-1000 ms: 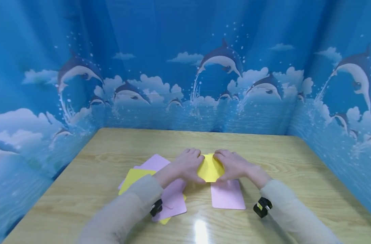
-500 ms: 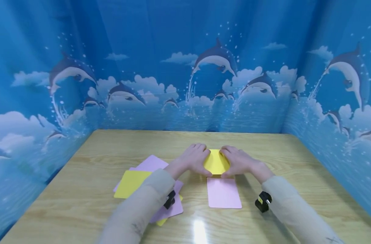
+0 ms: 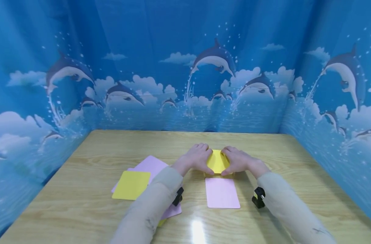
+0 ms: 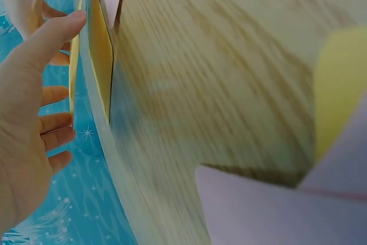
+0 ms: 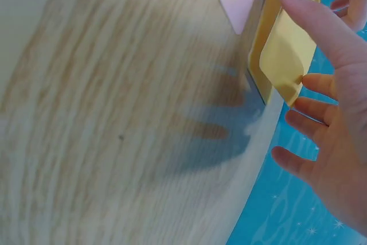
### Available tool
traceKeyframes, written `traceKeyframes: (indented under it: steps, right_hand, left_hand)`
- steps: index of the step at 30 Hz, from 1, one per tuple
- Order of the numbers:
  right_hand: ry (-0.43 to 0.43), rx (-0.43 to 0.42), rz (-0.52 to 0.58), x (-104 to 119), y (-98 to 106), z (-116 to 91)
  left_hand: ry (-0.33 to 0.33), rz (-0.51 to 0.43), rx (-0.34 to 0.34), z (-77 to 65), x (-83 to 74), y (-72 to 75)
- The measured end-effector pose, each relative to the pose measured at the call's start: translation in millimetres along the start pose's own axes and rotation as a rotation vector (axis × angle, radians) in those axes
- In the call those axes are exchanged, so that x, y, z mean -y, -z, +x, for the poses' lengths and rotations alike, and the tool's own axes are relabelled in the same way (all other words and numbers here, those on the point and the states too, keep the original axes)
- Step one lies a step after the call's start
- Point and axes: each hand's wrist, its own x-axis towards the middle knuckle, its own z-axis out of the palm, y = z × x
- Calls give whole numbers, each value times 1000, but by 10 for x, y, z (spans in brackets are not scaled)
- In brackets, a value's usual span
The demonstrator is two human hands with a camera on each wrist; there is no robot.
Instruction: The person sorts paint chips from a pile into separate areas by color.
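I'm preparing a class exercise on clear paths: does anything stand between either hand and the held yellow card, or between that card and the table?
Nothing visible separates the left hand or right hand from the held yellow card. Beneath it, though, a second yellow card lies on the table.

I see passage over the table (image 3: pixel 307 173) at the frame's lower left and middle right; the left hand (image 3: pixel 198 157) and right hand (image 3: pixel 238 160), round a yellow sheet (image 3: pixel 217 162), block the centre, fanned cards (image 3: pixel 132 185) clutter centre-left, a curtain (image 3: pixel 161 44) closes the top.
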Motion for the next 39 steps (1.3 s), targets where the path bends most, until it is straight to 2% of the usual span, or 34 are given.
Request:
traceKeyframes:
  steps: [14,17,21,30,35,39]
  right_hand:
    - [-11,54,-10,34,-57,83]
    - [-19,57,-31,36,-58,82]
    - [-29,48,-53,28,-39,72]
    - [-13,-1,-56,91,43,74]
    - [-1,-20,-66,199,57,108]
    - [40,-40,-92,343,67,139]
  left_hand:
    - [47,4,89,66,-16,-91]
    - [55,-15,90,52,-9,-77]
    - [63,8,66,10,37,-30]
    - [117,100,39,-185,252,127]
    - [142,117,24,-360,378,175]
    - [159,115,6,-528,445,194]
